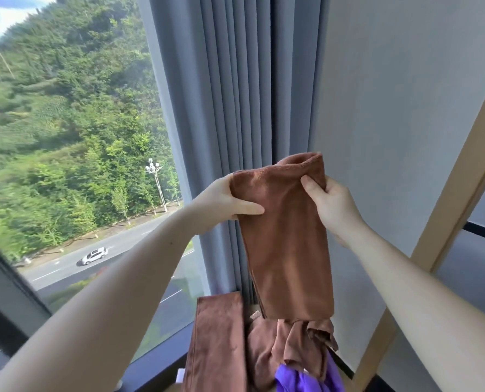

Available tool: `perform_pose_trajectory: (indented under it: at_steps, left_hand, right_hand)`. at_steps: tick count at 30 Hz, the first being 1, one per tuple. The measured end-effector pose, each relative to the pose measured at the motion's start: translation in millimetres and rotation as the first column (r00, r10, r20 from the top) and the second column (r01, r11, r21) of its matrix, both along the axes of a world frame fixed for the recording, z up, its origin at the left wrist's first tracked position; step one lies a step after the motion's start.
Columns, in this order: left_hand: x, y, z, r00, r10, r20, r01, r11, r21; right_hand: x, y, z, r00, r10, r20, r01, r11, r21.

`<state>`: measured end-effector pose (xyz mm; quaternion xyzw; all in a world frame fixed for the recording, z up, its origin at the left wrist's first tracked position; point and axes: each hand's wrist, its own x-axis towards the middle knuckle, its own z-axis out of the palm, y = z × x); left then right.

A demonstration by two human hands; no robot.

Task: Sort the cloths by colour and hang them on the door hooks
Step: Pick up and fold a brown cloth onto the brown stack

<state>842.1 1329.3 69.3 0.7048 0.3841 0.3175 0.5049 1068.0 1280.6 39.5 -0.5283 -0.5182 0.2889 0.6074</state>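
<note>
Head view: You hold a brown cloth (286, 244) up in front of a grey-blue curtain (235, 94), both bare arms stretched forward.
Left hand: Your left hand (224, 199) pinches the cloth's upper edge on its 9 o'clock side. The thumb is pressed flat across the front and the fingers are hidden behind the fabric.
Right hand: Your right hand (331, 205) grips the upper corner at the cloth's 2 o'clock, thumb on the front and fingers curled round the back.
Held cloth: It hangs lengthwise from your two hands. Its top edge is bunched into a hump toward 1 o'clock, and its lower end dangles free, overlapping the pile below.
Pile: At 6 o'clock of the held cloth lie more cloths. A folded brown cloth (218, 343) stretches out long at 7 o'clock, a crumpled brown cloth (292, 346) sits straight below, and a purple cloth (306, 380) touches it at the frame's bottom edge. What they rest on you cannot tell.
Window: The window (65, 137) fills the frame's 9 o'clock side with a green hillside. A street lamp (155, 171) stands beside a road, and a white car (94, 256) shows at 8 o'clock.
Wall: A pale wall (391, 94) rises at 1 o'clock, and a light wooden frame (462, 179) slants across 3 o'clock.
</note>
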Motion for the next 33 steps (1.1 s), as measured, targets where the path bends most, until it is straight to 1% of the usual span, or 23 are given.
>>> perform_pose_trajectory:
  at_steps: [2, 5, 10, 14, 17, 20, 23, 28, 33]
  left_hand:
    - [-8.2, -5.0, -8.2, 0.997, 0.07, 0.028, -0.07, 0.998, -0.005]
    - [-19.8, -11.2, -24.7, 0.984, 0.17, 0.051, -0.17, 0.986, -0.006]
    - [-36.0, -22.4, -52.9, 0.967, 0.253, 0.044, -0.252, 0.968, -0.022]
    - [-55.5, -32.7, -74.5, 0.964, 0.267, 0.015, -0.266, 0.963, -0.038]
    - [-72.4, -41.5, -89.5, 0.96, 0.278, 0.024, -0.276, 0.958, -0.081]
    - [-88.1, -53.1, -104.4, 0.954, 0.294, 0.053, -0.286, 0.95, -0.124]
    - [-105.8, -64.1, -122.6, 0.952, 0.302, 0.052, -0.289, 0.941, -0.179]
    - [-132.7, -76.5, -149.0, 0.967, 0.255, 0.031, -0.24, 0.939, -0.245]
    - [-145.7, -86.6, -165.1, 0.983, 0.183, 0.02, -0.17, 0.942, -0.289]
  right_hand:
    - [-3.7, 2.4, -13.1, 0.999, 0.02, -0.029, -0.02, 1.0, -0.018]
    - [-8.5, 6.0, -37.6, 0.998, 0.057, -0.03, -0.059, 0.996, -0.07]
    - [-22.9, 1.2, -64.5, 0.997, 0.081, -0.015, -0.083, 0.99, -0.114]
    - [-41.7, -6.2, -78.3, 0.991, 0.136, -0.018, -0.137, 0.978, -0.156]
    - [-58.2, -16.3, -90.1, 0.988, 0.148, -0.038, -0.152, 0.97, -0.188]
    - [-73.8, -26.9, -101.7, 0.987, 0.157, -0.025, -0.158, 0.96, -0.23]
    - [-89.2, -38.3, -116.1, 0.987, 0.162, -0.025, -0.162, 0.949, -0.271]
    - [-111.3, -60.4, -141.3, 0.983, 0.182, -0.028, -0.181, 0.921, -0.345]
    - [-122.7, -78.3, -159.3, 0.988, 0.157, -0.006, -0.147, 0.908, -0.393]
